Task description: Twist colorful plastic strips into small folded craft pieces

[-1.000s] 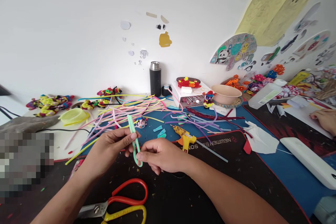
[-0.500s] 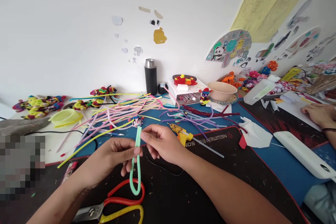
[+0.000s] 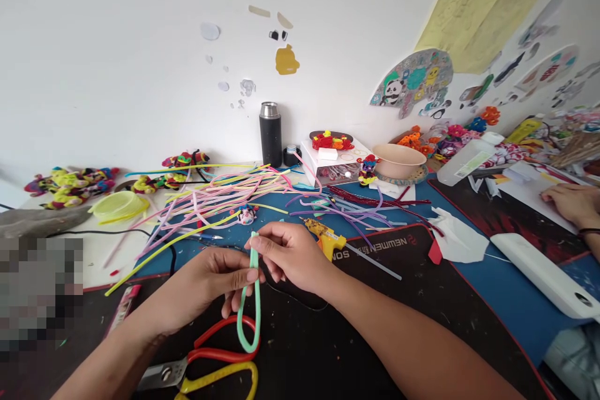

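Note:
A mint-green pipe cleaner (image 3: 255, 325), bent double into a long loop, hangs between my hands above the black mat. My left hand (image 3: 218, 278) pinches its two strands between thumb and fingers, partway up. Just above, my right hand (image 3: 290, 253) has thumb and forefinger closed on the upper ends. Under the loop lie scissors (image 3: 220, 356) with one red and one yellow handle, blades pointing left. Behind my hands a small doll-like head (image 3: 246, 214) rests near the pile of pink and yellow pipe cleaners (image 3: 220, 194). A yellow glue gun (image 3: 328, 239) lies beyond my right hand.
At the back stand a black thermos (image 3: 270, 137), a white box (image 3: 335, 159) and a beige bowl (image 3: 398, 161). A white device (image 3: 539, 272) lies on the right. Another person's hand (image 3: 569, 200) rests at the far right. Finished colourful figures (image 3: 70, 184) sit on the left.
My right fingers have slid up to the top ends of the mint-green pipe cleaner and closed on them. The hands and loop have shifted slightly right.

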Motion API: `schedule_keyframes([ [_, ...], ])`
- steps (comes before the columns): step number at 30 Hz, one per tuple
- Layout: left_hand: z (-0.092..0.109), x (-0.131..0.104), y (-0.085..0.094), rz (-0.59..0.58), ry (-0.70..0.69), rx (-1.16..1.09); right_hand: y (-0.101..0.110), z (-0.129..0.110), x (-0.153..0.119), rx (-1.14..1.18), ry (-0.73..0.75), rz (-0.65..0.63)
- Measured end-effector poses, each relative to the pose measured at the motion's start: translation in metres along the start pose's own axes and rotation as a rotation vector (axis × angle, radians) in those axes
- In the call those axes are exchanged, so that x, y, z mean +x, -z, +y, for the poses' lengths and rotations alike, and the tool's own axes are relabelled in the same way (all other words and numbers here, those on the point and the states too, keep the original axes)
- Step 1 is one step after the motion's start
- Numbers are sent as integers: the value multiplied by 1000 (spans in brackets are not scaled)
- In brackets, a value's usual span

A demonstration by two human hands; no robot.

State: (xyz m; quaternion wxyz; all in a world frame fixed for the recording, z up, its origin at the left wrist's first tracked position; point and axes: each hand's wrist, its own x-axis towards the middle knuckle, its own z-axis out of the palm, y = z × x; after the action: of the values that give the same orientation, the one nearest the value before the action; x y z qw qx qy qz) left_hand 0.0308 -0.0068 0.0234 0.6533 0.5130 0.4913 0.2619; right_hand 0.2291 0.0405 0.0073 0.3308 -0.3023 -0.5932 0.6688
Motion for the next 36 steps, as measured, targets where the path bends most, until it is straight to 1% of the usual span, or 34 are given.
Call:
schedule_keyframes([
  [8,0,0,1,-14,2,1,1,4,1,22,14,6],
  [15,-2,1,-1,-13,26,-31,-1,1,-1,3,0,17],
  [30,-5,2,0,-48,15,-47,-2,-1,0,30,-6,13],
  [33,-3,2,-1,-64,-8,-107,-3,-1,0,47,-20,22],
  [36,-3,2,-3,-63,-27,-241,-3,-1,0,83,-42,21],
])
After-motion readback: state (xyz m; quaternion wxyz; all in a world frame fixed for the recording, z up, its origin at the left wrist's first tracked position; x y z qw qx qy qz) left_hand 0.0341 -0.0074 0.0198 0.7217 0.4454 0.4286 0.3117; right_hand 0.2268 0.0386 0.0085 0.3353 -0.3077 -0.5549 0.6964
